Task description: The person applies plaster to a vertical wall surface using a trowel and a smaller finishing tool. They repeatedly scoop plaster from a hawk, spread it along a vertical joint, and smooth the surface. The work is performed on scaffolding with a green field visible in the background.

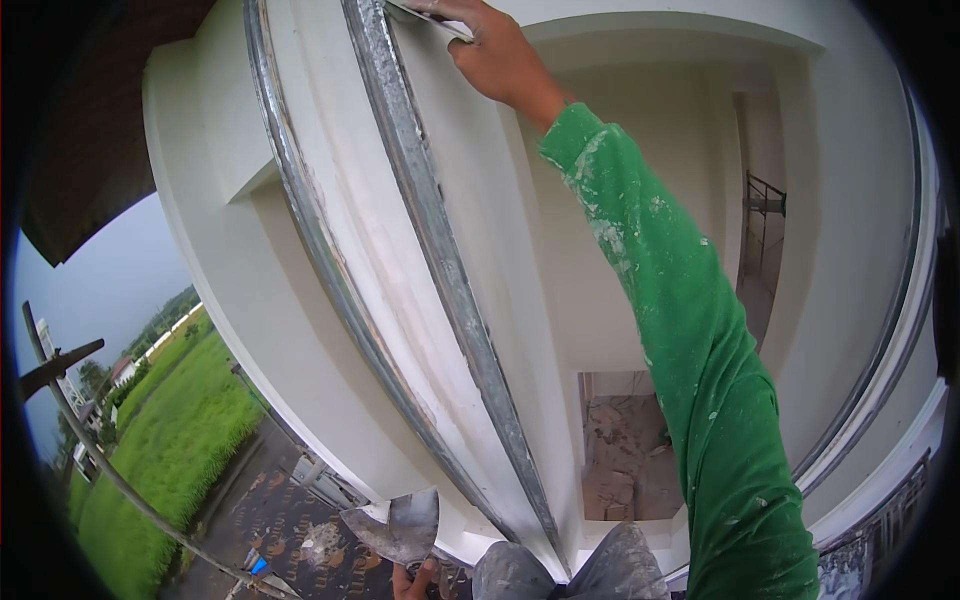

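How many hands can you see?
2: the right hand is high up by the grey strip; the left hand is low down, holding a scraper.

Head view: wide fisheye, upright, worn on the head; looked down and forward over the knees (622,568). Green sleeve (680,290) ran close, wall (480,180) at middle range, field (180,430) far off leftward. Margins were dark and bowed; far-right detail perhaps unreliable.
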